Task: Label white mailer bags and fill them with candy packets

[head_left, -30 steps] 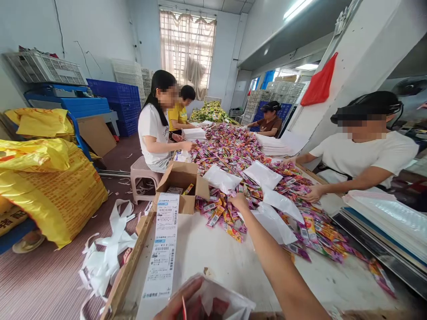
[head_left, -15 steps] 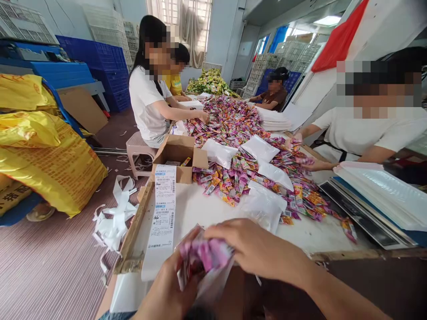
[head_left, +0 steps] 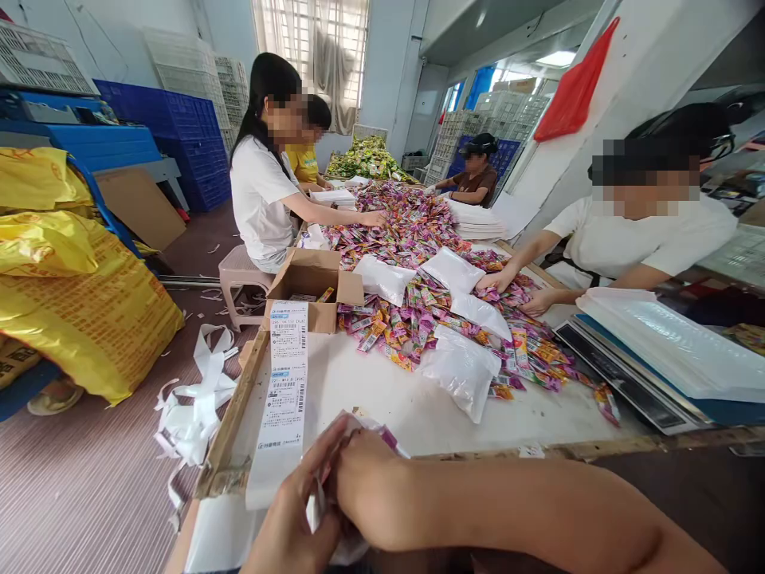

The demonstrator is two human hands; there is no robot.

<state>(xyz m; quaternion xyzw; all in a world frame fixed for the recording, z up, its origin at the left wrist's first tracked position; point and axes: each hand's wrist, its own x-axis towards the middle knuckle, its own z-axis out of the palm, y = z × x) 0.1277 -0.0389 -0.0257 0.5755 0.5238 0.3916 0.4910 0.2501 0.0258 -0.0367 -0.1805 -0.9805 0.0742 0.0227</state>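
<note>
At the near table edge my left hand (head_left: 302, 494) is closed round the side of a white plastic mailing bag (head_left: 348, 550). My right hand (head_left: 367, 488) reaches down into the bag's mouth, its fingers hidden inside. A bit of purple candy packet (head_left: 388, 437) shows just beyond the right hand. Left of the hands a strip of printed shipping labels (head_left: 280, 430) hangs over the table edge. Ahead lies a filled white bag (head_left: 463, 367), beside a heap of small purple and orange packets (head_left: 388, 323).
An open cardboard box (head_left: 304, 279) stands on the table's left side. Further white bags (head_left: 382, 279) rest on the heap. White envelopes (head_left: 663, 343) are stacked at the right. Co-workers sit along both sides; one person's hands (head_left: 502, 279) touch the packets. Paper scraps (head_left: 197, 406) lie at the left.
My right hand has moved left and down into the bag, and the purple packets at its mouth are now mostly hidden. The co-worker's hands at the right moved onto the heap.
</note>
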